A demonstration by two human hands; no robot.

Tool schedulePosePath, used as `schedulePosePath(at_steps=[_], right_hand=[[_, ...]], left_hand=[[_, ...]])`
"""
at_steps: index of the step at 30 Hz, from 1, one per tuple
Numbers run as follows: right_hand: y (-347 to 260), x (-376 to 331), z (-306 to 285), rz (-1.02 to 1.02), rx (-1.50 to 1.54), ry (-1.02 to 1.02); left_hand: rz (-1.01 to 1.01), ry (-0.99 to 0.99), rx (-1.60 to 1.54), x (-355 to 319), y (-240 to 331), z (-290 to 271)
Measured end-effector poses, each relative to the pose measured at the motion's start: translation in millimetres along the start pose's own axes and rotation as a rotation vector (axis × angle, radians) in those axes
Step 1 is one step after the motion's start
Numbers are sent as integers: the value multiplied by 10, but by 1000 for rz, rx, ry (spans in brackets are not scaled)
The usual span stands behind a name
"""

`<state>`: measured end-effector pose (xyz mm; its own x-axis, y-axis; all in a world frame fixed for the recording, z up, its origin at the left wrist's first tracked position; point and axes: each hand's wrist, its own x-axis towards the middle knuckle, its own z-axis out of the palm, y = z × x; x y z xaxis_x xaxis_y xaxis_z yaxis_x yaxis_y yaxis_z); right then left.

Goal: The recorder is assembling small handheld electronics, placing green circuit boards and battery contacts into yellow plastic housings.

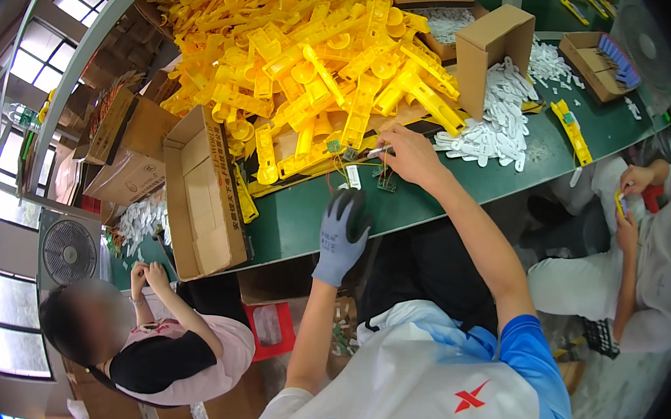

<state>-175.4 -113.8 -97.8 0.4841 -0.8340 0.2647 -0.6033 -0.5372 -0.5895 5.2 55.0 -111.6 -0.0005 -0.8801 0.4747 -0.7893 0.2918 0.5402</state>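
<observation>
My left hand (341,238), in a grey glove with dark fingertips, lies at the table's near edge. Its fingers are stretched out, with the thumb apart. Just beyond its fingertips is a small white rectangular piece (351,176), close to thin red wires. My bare right hand (411,159) is closed in a pinch around a thin, pale object (381,151) that I cannot identify. Below the right fingers, a small green circuit board (386,184) with wires rests on the green table (294,222). Another little green board (333,146) sits against a yellow plastic housing (308,158).
A large heap of yellow housings (286,51) covers the far side. White plastic pieces (493,120) pile up at right, beside an upright cardboard flap (480,54). An open carton (207,197) stands left. Co-workers sit at left (177,348) and right (629,262).
</observation>
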Motion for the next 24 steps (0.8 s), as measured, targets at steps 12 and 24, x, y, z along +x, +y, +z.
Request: schedulePosePath(at_steps=[12,24], right_hand=[[-25,-569,-441,-64,357,813],[-354,-772,-409,-52,1275,587]], left_hand=[[-12,13,155,2,-90,170],[-790,-247,-1553,340,800,327]])
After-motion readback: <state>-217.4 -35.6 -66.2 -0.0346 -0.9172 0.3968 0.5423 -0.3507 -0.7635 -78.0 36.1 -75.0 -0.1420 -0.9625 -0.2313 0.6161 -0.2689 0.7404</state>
